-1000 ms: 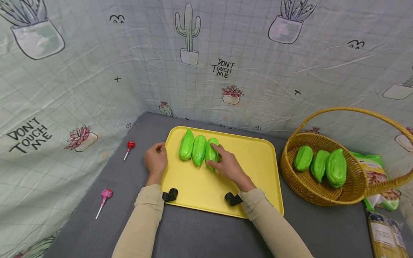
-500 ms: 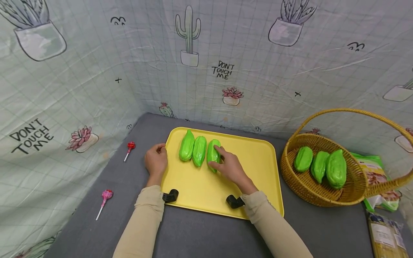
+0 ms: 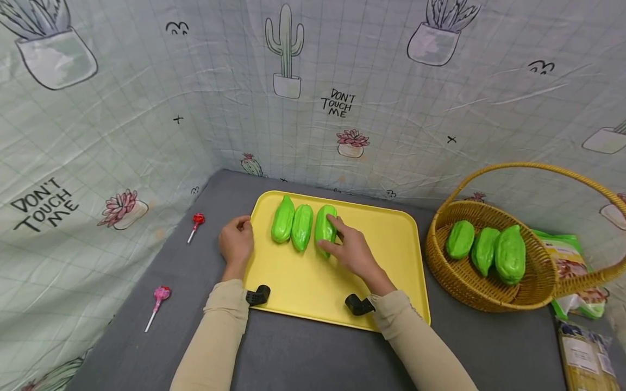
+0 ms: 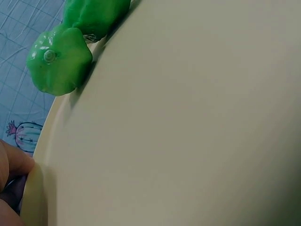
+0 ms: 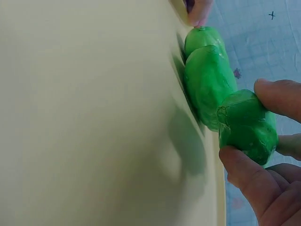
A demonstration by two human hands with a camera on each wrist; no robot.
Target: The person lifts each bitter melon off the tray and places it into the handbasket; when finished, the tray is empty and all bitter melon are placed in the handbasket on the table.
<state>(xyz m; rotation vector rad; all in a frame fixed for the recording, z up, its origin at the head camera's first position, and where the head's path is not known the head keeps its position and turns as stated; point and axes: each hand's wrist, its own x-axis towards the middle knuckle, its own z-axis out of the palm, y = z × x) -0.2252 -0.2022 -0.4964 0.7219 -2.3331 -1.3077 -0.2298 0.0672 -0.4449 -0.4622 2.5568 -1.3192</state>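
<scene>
Right hand (image 3: 354, 252): grip holding green fruit (image 3: 324, 225) between thumb and fingers, over far part of yellow tray (image 3: 298, 279). Two similar fruits (image 3: 301, 228) lie side by side just left of it. Left hand (image 3: 237, 241): grip holding tray's left rim. Wicker basket (image 3: 457, 285) with three further fruits (image 3: 510, 255) right of tray, on grey bench (image 3: 303, 358).

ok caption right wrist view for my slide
Right hand holds one green vegetable over the tray, near two others.
</scene>
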